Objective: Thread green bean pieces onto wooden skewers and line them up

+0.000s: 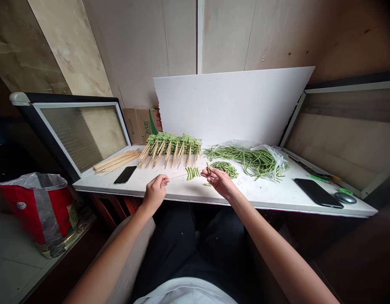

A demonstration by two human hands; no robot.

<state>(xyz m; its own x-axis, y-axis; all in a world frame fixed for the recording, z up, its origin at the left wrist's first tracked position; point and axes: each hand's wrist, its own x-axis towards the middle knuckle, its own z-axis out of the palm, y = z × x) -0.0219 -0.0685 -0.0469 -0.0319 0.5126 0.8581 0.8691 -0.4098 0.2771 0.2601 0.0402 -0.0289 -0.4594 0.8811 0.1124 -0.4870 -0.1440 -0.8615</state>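
Note:
My left hand [156, 188] is closed on the blunt end of a thin skewer [177, 175]. Several short pieces of green bean [192, 173] are threaded crosswise along it. My right hand [218, 180] pinches one more cut green bean piece [208, 167] by the skewer's other end; whether the tip has entered it I cannot tell. Just behind my right hand lies a heap of cut bean pieces [226, 169]. Further back, finished bean skewers [174, 145] are stacked with their sticks pointing towards me.
Long whole beans [252, 158] spill from a clear plastic bag [279, 158] at the back right. Bare skewers [117, 162] lie left, beside a phone [125, 175]. Another black phone [318, 192] and a mouse [345, 197] sit right. A white board [233, 105] stands behind the table [188, 192].

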